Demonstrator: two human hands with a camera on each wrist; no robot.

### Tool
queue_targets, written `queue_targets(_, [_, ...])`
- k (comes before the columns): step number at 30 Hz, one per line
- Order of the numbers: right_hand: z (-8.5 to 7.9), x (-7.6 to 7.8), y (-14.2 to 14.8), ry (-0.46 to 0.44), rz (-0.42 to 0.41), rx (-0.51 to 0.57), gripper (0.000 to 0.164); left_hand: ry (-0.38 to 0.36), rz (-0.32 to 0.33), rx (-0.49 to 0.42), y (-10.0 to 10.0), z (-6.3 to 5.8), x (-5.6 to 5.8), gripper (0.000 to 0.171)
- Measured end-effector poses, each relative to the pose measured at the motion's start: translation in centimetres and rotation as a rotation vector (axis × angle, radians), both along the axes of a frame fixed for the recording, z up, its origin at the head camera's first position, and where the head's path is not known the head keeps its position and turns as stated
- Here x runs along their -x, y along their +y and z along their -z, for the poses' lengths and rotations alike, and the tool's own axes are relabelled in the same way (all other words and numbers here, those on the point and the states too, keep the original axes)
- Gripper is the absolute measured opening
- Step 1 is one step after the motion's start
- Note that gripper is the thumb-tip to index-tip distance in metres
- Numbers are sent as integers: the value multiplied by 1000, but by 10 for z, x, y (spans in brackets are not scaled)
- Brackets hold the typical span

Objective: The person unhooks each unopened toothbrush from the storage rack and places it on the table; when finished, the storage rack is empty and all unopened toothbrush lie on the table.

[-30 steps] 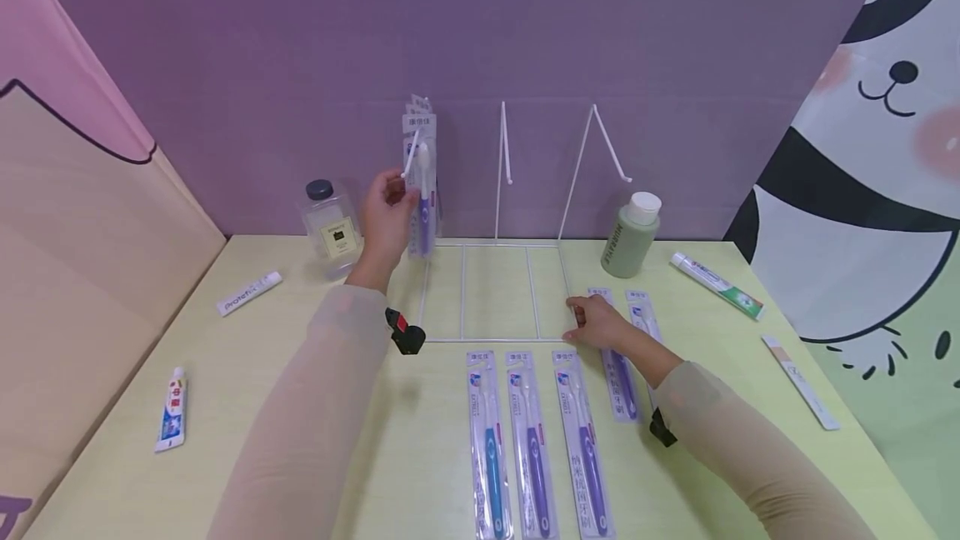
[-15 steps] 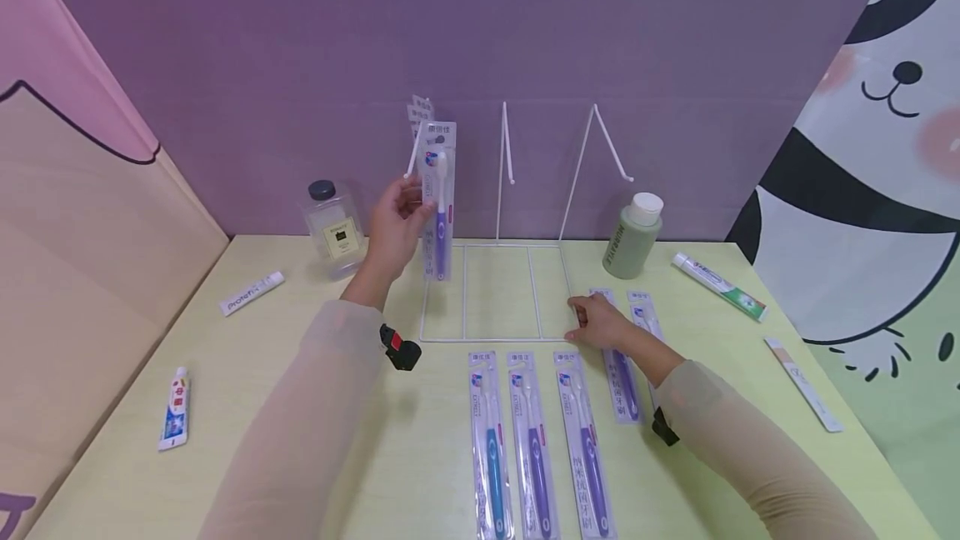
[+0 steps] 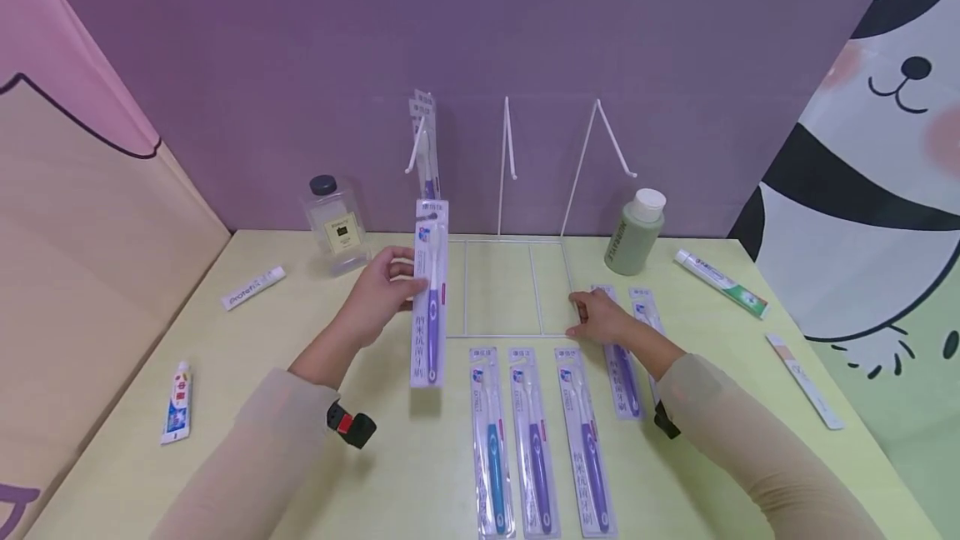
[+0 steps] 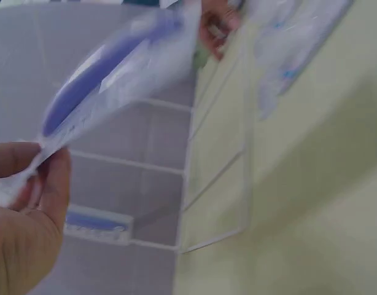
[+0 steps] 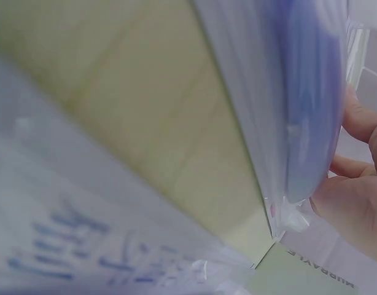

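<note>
My left hand (image 3: 378,294) pinches the side of a packaged toothbrush (image 3: 432,332) with a purple handle. The pack stands upright in front of the left side of a white wire rack (image 3: 466,290), and it is blurred in the left wrist view. Behind it, more toothbrush packs (image 3: 426,152) hang from the rack's left hook; the middle hook (image 3: 511,148) and right hook (image 3: 615,148) carry nothing. At the rack's front right corner, my right hand (image 3: 600,319) grips the base wire between thumb and fingers.
Three toothbrush packs (image 3: 537,465) lie in a row before the rack, with two more (image 3: 624,382) by the right forearm. A clear bottle (image 3: 337,227) and a green bottle (image 3: 632,236) flank the rack. Toothpaste tubes (image 3: 722,283) and a slim box (image 3: 804,382) lie toward the sides.
My left hand has drawn the toothbrush pack off the left hook, then brought it down and toward me. The right hand keeps its place at the rack's corner.
</note>
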State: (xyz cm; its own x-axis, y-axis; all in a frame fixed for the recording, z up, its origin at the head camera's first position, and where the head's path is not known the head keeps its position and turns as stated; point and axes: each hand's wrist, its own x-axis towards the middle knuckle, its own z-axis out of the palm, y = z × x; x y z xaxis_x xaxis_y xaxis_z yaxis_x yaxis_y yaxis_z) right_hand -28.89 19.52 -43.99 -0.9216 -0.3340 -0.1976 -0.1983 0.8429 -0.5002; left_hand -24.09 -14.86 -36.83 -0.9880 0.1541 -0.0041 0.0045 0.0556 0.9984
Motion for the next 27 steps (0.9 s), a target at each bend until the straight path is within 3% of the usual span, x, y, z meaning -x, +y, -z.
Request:
queue_targets(7, [1,2,1,6,-6,0,67,-219,93,74,5,42,-45,38])
queue_targets(13, [2,4,2,-8,0,3,68,-295,147,93,11,70,-65,37])
queue_targets(17, [2,5,2,-23,10,1,69,-312,142,145,16,79,-73,37])
queue_targets(22, [1,5,3,-28,18,10,70,-318,128,277,20,82,-79,38])
queue_targets(27, [3,4,3,-39,13,12,71,-265,183,599,18,73,-76,56])
